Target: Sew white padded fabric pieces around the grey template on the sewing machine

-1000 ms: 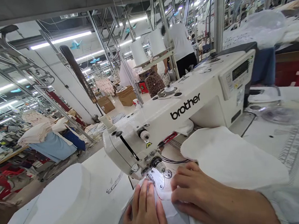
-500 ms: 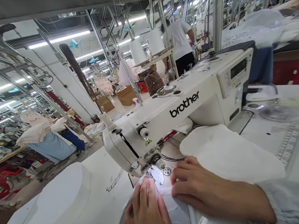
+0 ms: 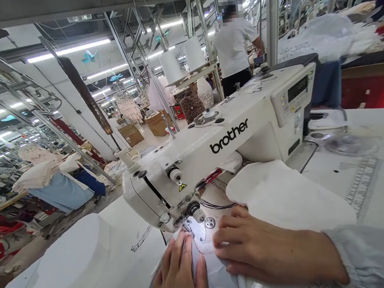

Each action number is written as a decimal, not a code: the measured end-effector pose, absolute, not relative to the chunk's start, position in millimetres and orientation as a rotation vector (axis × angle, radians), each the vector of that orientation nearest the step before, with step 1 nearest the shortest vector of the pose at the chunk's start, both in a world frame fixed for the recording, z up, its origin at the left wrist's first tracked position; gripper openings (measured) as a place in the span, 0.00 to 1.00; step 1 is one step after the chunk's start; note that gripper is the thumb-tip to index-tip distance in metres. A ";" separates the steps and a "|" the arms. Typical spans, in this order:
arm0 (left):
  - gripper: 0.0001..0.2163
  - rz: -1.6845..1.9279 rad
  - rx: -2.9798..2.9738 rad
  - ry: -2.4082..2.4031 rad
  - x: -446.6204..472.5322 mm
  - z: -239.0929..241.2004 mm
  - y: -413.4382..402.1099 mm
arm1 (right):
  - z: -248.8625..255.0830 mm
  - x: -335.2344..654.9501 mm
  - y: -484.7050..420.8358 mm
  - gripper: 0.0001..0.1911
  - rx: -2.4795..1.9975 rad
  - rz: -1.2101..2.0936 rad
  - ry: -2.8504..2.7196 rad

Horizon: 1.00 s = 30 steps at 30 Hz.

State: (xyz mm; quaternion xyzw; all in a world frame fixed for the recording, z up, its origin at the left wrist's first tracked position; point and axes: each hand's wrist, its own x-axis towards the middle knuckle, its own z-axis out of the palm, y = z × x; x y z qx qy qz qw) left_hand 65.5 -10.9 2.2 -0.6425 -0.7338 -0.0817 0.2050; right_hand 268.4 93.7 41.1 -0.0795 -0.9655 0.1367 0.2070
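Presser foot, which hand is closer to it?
Left. The left hand lies just in front of the presser foot; the right hand rests on the cloth to its right.

1 head-worn camera looks forward and down from very near, the left hand [image 3: 180, 276] and right hand [image 3: 256, 251] at 6 o'clock on the desk [image 3: 124, 214]. The sewing machine [image 3: 225, 136] fills the centre, stretching toward 2 o'clock; the factory hall [image 3: 15, 147] recedes toward 10 o'clock.
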 end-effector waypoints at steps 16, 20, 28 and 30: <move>0.22 -0.149 -1.716 -2.082 72.7 6.1 -9.7 | 42.1 265.3 98.8 0.07 -0.196 0.288 -2.704; 0.23 -0.182 -1.712 -2.144 69.3 3.4 -6.1 | 42.9 262.5 103.3 0.08 -0.224 0.283 -2.732; 0.23 -0.076 -1.842 -2.292 35.9 -5.1 6.8 | 47.9 253.5 108.4 0.07 -0.289 0.219 -2.796; 0.23 -0.084 -1.836 -2.280 31.5 -4.8 9.5 | 45.6 251.8 108.4 0.08 -0.299 0.205 -2.789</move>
